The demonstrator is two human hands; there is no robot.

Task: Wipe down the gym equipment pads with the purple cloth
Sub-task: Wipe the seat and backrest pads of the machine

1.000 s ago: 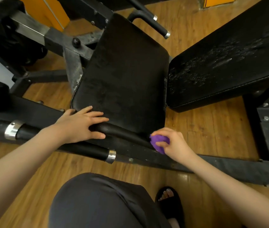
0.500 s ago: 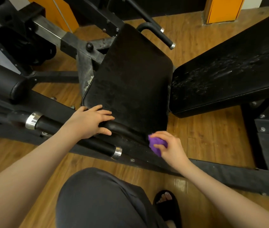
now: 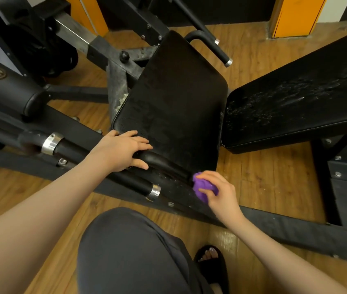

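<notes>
A black seat pad (image 3: 174, 107) fills the middle of the view. My left hand (image 3: 121, 150) rests flat on its near left corner with the fingers spread. My right hand (image 3: 221, 194) grips a bunched purple cloth (image 3: 202, 185) at the pad's near right corner, against the black frame bar below it. A second, longer black pad (image 3: 299, 98) slopes up to the right, its surface flecked with pale marks.
A black handle bar with chrome collars (image 3: 104, 164) crosses under my left wrist. A round black roller pad (image 3: 5, 90) sits at the left. Steel frame members (image 3: 295, 230) run along the wooden floor (image 3: 263, 177). My knee and sandalled foot (image 3: 210, 262) are below.
The view has shifted, so the machine sits lower in frame. My right hand with the cloth stays at the seat pad's near right corner. My left hand keeps its place.
</notes>
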